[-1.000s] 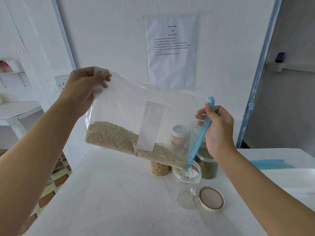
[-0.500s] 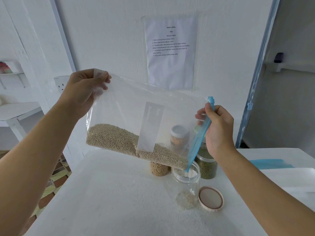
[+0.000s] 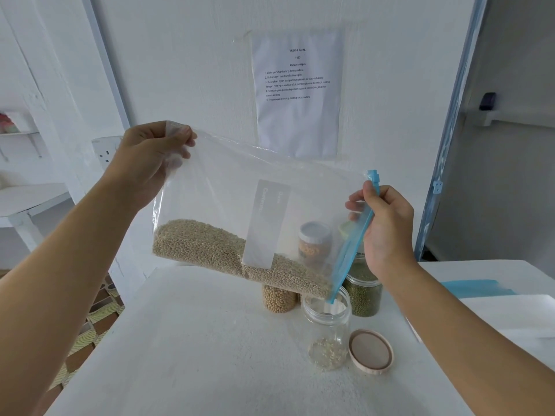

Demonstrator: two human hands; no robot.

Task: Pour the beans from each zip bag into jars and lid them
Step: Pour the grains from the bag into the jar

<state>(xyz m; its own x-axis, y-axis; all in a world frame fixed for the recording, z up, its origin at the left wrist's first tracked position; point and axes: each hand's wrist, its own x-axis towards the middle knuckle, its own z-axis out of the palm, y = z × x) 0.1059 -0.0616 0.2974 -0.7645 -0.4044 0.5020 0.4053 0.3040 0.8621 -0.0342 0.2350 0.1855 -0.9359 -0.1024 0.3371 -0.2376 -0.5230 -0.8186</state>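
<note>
thin clear plastic, the zip bag (image 3: 228,175) looks floppy and slick, its weight all in the pale beans (image 3: 204,244) slumped along the low edge. it hangs tilted over the desk (image 3: 180,355), the low end of its blue zip strip (image 3: 351,250) dipping into the open jar (image 3: 327,325). the left grip (image 3: 150,163) pinches the raised far corner; the right grip (image 3: 387,229) pinches the strip higher up. corner holds suit it, though the beans could surge and tip the likely light jar.

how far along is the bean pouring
Done: jars of yellow beans and green beans stand filled behind. In hand: left hand and right hand tilt the zip bag into the open jar, barely a layer in. Left: most of the bag, then the lid beside it.
</note>
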